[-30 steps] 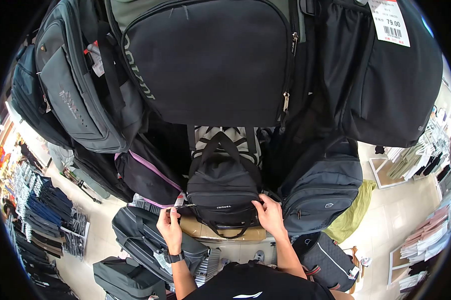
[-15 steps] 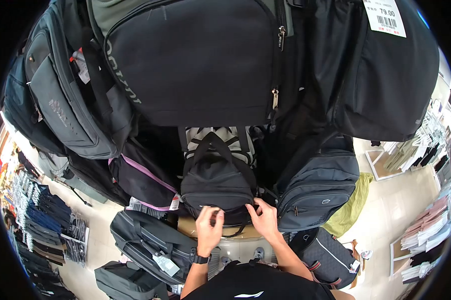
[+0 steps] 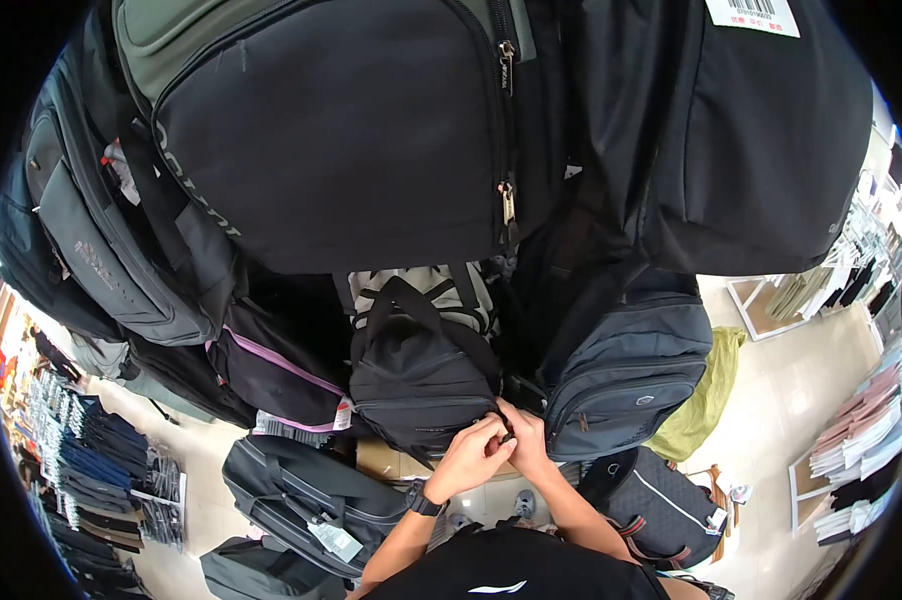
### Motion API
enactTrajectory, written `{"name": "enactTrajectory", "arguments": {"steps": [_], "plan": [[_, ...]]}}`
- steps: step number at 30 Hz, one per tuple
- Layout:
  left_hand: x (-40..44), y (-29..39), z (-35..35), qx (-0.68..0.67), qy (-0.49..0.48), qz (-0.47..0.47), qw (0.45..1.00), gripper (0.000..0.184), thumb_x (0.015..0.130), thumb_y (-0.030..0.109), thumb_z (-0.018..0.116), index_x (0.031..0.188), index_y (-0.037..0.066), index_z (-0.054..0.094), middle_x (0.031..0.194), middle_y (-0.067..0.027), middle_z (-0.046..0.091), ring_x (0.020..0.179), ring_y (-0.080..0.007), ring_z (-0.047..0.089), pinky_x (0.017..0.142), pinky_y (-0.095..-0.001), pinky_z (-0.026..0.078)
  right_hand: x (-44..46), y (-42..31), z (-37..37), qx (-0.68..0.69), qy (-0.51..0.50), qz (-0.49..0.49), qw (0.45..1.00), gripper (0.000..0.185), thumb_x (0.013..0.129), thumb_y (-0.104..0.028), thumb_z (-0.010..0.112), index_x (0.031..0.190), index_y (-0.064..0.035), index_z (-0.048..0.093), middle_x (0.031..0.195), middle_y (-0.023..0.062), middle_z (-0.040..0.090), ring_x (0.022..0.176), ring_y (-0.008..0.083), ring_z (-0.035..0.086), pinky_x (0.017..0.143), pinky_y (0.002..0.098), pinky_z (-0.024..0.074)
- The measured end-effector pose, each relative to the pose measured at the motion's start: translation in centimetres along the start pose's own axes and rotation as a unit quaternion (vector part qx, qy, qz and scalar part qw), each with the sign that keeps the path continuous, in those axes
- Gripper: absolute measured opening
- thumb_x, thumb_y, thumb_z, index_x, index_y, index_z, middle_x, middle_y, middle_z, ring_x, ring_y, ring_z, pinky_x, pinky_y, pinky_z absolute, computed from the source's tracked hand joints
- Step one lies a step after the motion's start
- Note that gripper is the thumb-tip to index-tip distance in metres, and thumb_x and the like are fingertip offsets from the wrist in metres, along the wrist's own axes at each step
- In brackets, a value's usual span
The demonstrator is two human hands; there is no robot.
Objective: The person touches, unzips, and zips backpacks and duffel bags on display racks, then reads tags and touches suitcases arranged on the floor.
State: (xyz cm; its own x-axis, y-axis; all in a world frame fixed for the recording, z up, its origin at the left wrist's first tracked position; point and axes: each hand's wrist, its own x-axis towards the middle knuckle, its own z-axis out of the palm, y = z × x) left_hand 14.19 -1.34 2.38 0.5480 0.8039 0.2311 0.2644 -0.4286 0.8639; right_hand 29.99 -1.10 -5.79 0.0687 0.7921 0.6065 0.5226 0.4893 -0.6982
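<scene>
Bag [image 3: 426,365]: looks soft, light; top strap [image 3: 421,303] suits lifting.
Left hand [image 3: 468,459]: grip curled narrow, hold unclear.
Right hand [image 3: 524,438]: at bag's corner, hold unclear.

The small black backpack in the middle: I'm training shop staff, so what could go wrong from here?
The left hand and right hand crowd one corner of the small black backpack, so fingers might fumble or snag it. Lifting it could bump the large backpack looming above.
</scene>
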Motion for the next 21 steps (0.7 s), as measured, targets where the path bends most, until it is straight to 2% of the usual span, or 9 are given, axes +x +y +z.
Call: {"name": "enactTrajectory", "arguments": {"steps": [6,9,13,15,16,18,19,20,21], "plan": [[-0.5,-1.6,-0.1,0.018,0.016,-0.025,0.999,0.019,0.096,0.013,0.075,0.092,0.000,0.061,0.082,-0.0075,0.056,0.068,-0.0183,0.052,0.062,-0.0338,0.045,0.1,0.4,2.0,-0.016,0.046,-0.016,0.999,0.041,0.085,-0.004,0.083,0.124,-0.0015,0.071,0.076,0.0164,0.070,0.058,0.0249,0.066,0.056,0.0354,0.0520],[-0.4,-1.8,-0.1,0.003,0.031,-0.013,0.999,0.022,0.096,0.014,0.073,0.090,0.000,0.057,0.079,-0.0100,0.052,0.064,-0.0231,0.050,0.061,-0.0371,0.043,0.1,0.8,2.5,-0.008,0.054,0.000,0.999,0.039,0.088,-0.005,0.083,0.125,-0.0037,0.071,0.071,0.0152,0.066,0.055,0.0215,0.062,0.054,0.0343,0.0501],[-0.2,-1.7,-0.3,-0.002,0.032,-0.015,0.999,0.021,0.097,0.015,0.073,0.093,0.000,0.059,0.080,-0.0096,0.054,0.065,-0.0228,0.050,0.061,-0.0368,0.044,0.7,0.7,2.1,-0.010,0.037,0.030,0.999,0.037,0.089,-0.007,0.083,0.125,-0.0052,0.071,0.068,0.0142,0.063,0.054,0.0179,0.060,0.053,0.0333,0.0485],[-0.4,-1.4,-0.5,-0.033,0.002,-0.047,0.998,0.017,0.099,0.012,0.073,0.106,-0.001,0.065,0.088,-0.0085,0.062,0.075,-0.0185,0.061,0.071,-0.0314,0.053,1.2,-0.6,0.7,-0.011,-0.052,0.156,0.986,0.038,0.089,-0.008,0.083,0.124,-0.0053,0.071,0.077,0.0199,0.070,0.065,0.0308,0.071,0.061,0.0400,0.0553],[-0.6,-0.7,-0.8,-0.034,0.005,-0.048,0.998,0.017,0.099,0.012,0.073,0.106,-0.001,0.065,0.088,-0.0085,0.062,0.075,-0.0185,0.061,0.071,-0.0314,0.053,1.6,-1.4,-0.1,-0.011,-0.055,0.155,0.986,0.038,0.089,-0.008,0.083,0.124,-0.0053,0.071,0.077,0.0199,0.070,0.065,0.0308,0.071,0.061,0.0400,0.0553],[-1.2,1.4,-1.8,-0.043,-0.009,-0.033,0.998,0.022,0.100,0.012,0.073,0.117,-0.001,0.068,0.094,-0.0097,0.067,0.084,-0.0180,0.068,0.078,-0.0306,0.057,2.4,-3.1,-2.0,0.042,-0.100,0.179,0.978,0.037,0.090,-0.006,0.082,0.125,-0.0043,0.070,0.082,0.0205,0.071,0.065,0.0275,0.070,0.062,0.0390,0.0554],[-1.5,2.8,-2.6,-0.026,-0.023,-0.047,0.998,0.030,0.097,0.010,0.075,0.124,-0.001,0.069,0.101,-0.0126,0.072,0.090,-0.0224,0.072,0.081,-0.0331,0.058,3.0,-4.3,-2.6,0.026,-0.082,0.156,0.984,0.034,0.090,0.007,0.073,0.124,-0.0004,0.070,0.098,0.0184,0.075,0.074,0.0228,0.071,0.071,0.0319,0.0575],[-1.7,3.8,-3.4,-0.028,-0.024,-0.049,0.998,0.030,0.097,0.010,0.075,0.124,-0.001,0.069,0.101,-0.0126,0.072,0.090,-0.0224,0.072,0.081,-0.0331,0.058,3.8,-5.7,-3.5,0.026,-0.083,0.158,0.984,0.034,0.090,0.007,0.073,0.124,-0.0004,0.070,0.098,0.0184,0.075,0.074,0.0228,0.071,0.071,0.0319,0.0575],[-1.9,4.6,-4.1,0.017,0.006,0.011,1.000,0.033,0.097,0.011,0.075,0.127,-0.001,0.069,0.101,-0.0137,0.072,0.089,-0.0268,0.072,0.081,-0.0357,0.058,4.7,-7.3,-4.5,0.018,-0.036,0.093,0.995,0.034,0.090,0.010,0.069,0.122,0.0005,0.070,0.104,0.0188,0.076,0.082,0.0242,0.072,0.075,0.0328,0.0580]]}}
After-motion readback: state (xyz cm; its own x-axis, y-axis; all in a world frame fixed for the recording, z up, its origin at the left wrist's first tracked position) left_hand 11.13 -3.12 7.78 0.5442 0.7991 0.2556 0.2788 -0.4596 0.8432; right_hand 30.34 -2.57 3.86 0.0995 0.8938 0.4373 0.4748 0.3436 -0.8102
